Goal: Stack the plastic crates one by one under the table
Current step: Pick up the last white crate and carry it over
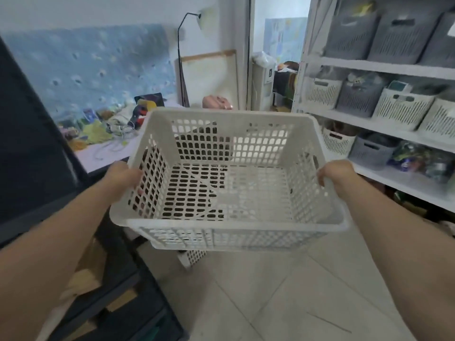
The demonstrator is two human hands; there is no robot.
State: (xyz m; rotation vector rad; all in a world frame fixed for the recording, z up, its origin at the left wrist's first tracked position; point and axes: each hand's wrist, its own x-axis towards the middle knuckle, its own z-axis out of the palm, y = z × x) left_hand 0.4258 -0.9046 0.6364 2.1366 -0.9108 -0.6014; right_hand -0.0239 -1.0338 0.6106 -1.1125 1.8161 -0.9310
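While clasped at its rims by left hand (122, 180) and right hand (337, 174), empty white perforated crate (229, 223).

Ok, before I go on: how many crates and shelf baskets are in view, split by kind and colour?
Held white crate, gripped by left hand and right hand: 1
Part-hidden white crate below it: 1
White shelf baskets: 4
Grey shelf baskets: 5
Total: 11
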